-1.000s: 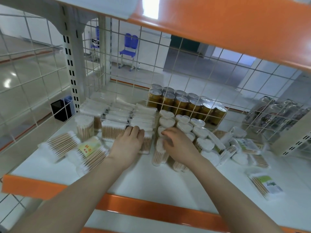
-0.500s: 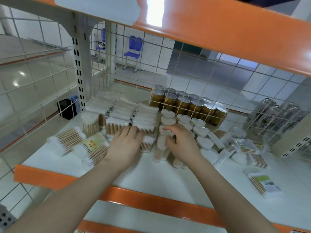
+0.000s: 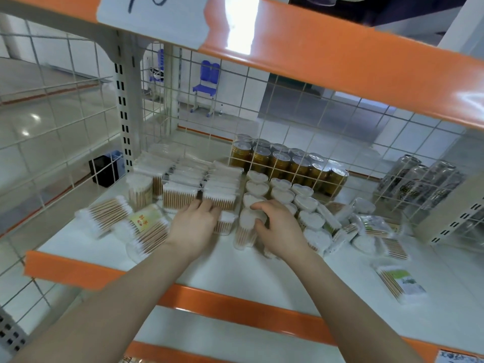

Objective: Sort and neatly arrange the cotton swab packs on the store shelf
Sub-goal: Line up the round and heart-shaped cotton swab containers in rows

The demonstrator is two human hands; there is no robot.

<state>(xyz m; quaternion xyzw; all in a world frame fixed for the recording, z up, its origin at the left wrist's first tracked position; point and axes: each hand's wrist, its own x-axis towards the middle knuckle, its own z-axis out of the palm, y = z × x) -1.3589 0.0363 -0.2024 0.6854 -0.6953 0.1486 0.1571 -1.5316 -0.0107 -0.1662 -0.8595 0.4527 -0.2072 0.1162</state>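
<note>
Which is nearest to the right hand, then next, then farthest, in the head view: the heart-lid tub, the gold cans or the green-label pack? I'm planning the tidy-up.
From the right hand:
1. Heart-lid tub, under its fingers.
2. Gold cans, behind the back grid.
3. Green-label pack, front right, alone.

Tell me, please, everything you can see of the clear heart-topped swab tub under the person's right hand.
The clear plastic heart-topped tub of wooden-stick cotton swabs stands upright on the white shelf board, at the front of the heart-lidded tubs. White tips fill its top, tan sticks show through its wall. The right hand curls round it from the right, fingers over its top. A small rectangular swab pack sits just left.
</note>
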